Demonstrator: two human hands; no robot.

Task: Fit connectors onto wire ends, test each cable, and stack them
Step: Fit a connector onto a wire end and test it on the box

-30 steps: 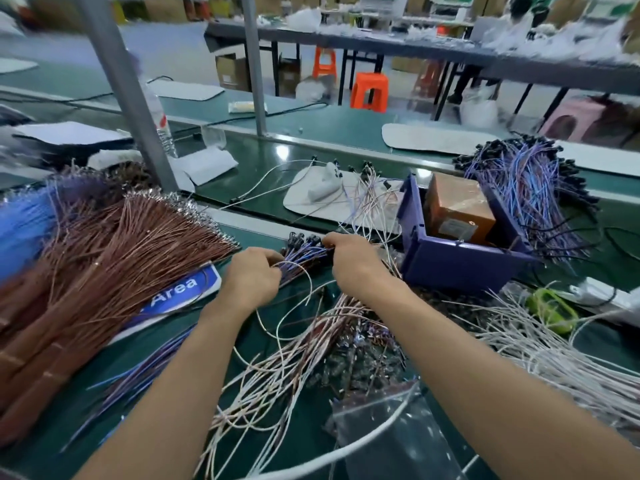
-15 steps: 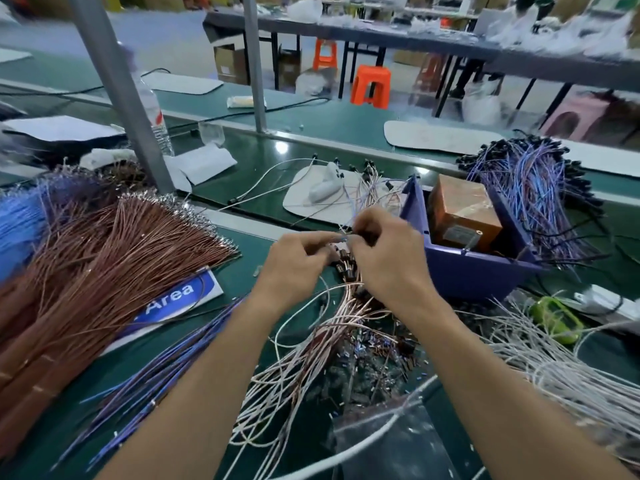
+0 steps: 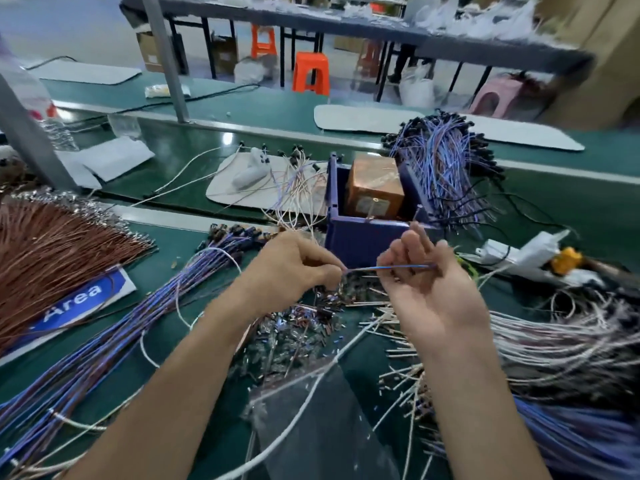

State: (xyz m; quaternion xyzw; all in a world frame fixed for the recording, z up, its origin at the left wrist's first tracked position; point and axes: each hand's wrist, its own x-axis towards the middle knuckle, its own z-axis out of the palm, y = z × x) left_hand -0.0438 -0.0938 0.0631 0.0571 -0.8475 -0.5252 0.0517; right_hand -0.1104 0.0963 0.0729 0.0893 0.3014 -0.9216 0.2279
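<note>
Blue-purple thin wire (image 3: 388, 268) now spans hands that were bunched together: left hand (image 3: 294, 268) pinches one end, right hand (image 3: 426, 292), at its 3 o'clock, curls round the other, at 6 o'clock of the purple plastic bin (image 3: 360, 237). Likely singled out for a connector.

Left hand (image 3: 294, 268): pinches one end of thin blue wire (image 3: 374, 268)
Right hand (image 3: 427, 296): palm up, wire's other end among curled fingers
Beneath: loose connectors (image 3: 294, 336)
Behind: purple bin (image 3: 360, 240) holding brown box (image 3: 375, 188)
</note>
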